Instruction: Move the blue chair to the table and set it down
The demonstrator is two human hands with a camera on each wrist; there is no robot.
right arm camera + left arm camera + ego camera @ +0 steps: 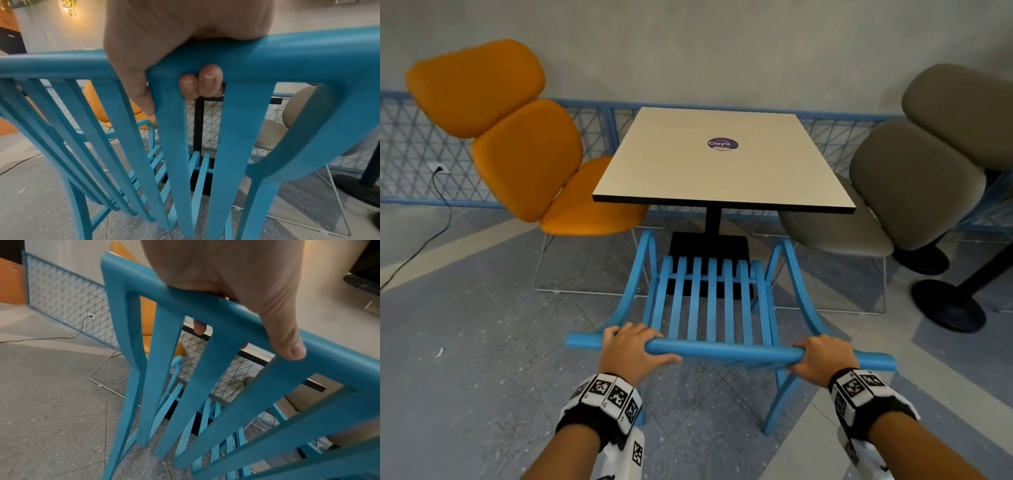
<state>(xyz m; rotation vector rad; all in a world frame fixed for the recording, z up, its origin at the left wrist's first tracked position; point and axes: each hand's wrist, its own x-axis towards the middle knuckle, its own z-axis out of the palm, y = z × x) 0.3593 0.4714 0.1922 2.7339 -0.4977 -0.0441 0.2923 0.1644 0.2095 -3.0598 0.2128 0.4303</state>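
Observation:
The blue chair (pixel 709 301) with a slatted seat and back stands in front of me, its front tucked toward the square beige table (pixel 722 171). My left hand (pixel 633 349) grips the left part of the chair's top rail (pixel 722 351), thumb on my side, fingers curled over. My right hand (pixel 822 356) grips the right part of the same rail. In the left wrist view my left hand (pixel 236 296) wraps the blue chair's rail (pixel 257 324). In the right wrist view my right hand's fingertips (pixel 201 81) curl under the blue rail (pixel 267 60).
An orange padded chair (pixel 527 154) stands left of the table, a grey-brown padded chair (pixel 907 192) to its right. A black pedestal base (pixel 709 250) lies under the table. A blue mesh fence (pixel 424 154) lines the wall. A black cable (pixel 431 229) trails on the floor at left.

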